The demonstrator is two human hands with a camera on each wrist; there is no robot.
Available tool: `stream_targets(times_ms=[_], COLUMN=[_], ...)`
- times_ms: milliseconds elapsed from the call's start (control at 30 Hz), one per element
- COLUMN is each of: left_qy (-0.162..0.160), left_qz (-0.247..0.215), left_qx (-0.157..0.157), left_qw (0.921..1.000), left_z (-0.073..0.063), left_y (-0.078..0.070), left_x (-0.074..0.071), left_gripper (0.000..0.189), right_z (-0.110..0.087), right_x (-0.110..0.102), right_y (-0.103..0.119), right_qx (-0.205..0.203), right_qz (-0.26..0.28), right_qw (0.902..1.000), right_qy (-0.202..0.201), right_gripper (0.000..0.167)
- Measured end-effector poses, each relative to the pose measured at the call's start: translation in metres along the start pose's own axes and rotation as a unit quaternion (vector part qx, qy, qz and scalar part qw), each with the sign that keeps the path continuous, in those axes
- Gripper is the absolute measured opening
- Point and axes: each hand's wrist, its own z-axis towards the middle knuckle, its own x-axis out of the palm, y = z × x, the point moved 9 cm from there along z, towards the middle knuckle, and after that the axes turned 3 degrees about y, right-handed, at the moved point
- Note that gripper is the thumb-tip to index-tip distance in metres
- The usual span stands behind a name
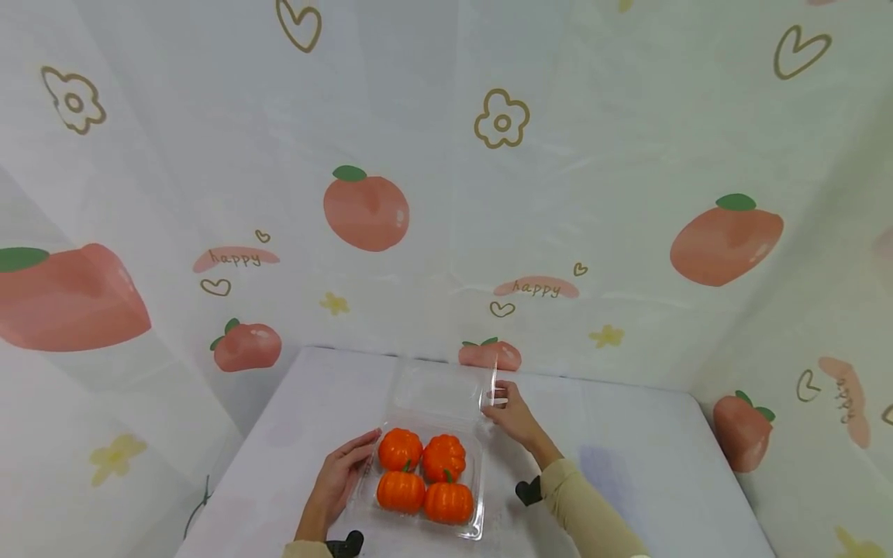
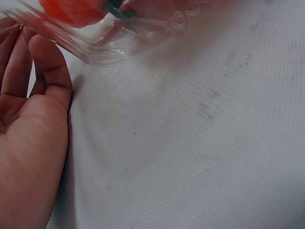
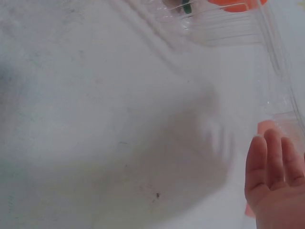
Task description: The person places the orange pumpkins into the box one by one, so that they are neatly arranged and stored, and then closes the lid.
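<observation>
A clear plastic clamshell box (image 1: 480, 473) rests on the white table with several small orange toy pumpkins (image 1: 401, 492) inside, in two rows. Its hinged lid (image 1: 439, 391) stands raised at the back. My left hand (image 1: 342, 473) lies along the box's left side, fingers reaching to the rim. In the left wrist view, the left hand (image 2: 33, 114) is beside the clear wall, and one pumpkin (image 2: 74, 9) shows a green stem. My right hand (image 1: 512, 415) pinches the lid's right edge. Fairly straight fingers of the right hand (image 3: 274, 186) show in the right wrist view.
White cloth covers the table (image 1: 628, 457). Behind and at both sides hangs a white curtain (image 1: 432, 101) printed with peaches, flowers and hearts. A black heart-shaped patch (image 1: 529, 491) lies beside the right sleeve, another black patch (image 1: 345, 544) by the left wrist.
</observation>
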Motion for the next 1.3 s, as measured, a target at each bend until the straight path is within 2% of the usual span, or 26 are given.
stream_targets(times_ms=[333, 567, 767, 1033, 1300], left_qy=[0.003, 0.002, 0.002, 0.001, -0.003], left_qz=[0.006, 0.017, 0.022, 0.023, 0.022], left_qx=[0.0, -0.001, 0.001, 0.001, -0.002], left_qw=[1.0, 0.9999, 0.9998, 0.9997, 0.9997], left_z=[-0.001, -0.002, -0.004, -0.005, -0.006], left_y=[0.002, 0.001, -0.001, -0.003, -0.003], left_x=[0.002, 0.002, 0.003, 0.004, 0.003], left_gripper=[0.049, 0.049, 0.049, 0.048, 0.048], right_z=[0.0, 0.0, -0.003, -0.007, -0.014], right_x=[-0.009, -0.013, -0.018, -0.022, -0.022], right_y=[0.002, 0.009, 0.016, 0.025, 0.029], right_qx=[0.001, 0.007, 0.009, -0.01, -0.021], right_qz=[0.0, -0.003, 0.021, 0.038, 0.026], right_qw=[0.999, 0.9981, 0.9968, 0.9956, 0.9957], right_qy=[-0.045, -0.061, -0.077, -0.085, -0.087], right_gripper=[0.047, 0.04, 0.038, 0.038, 0.037])
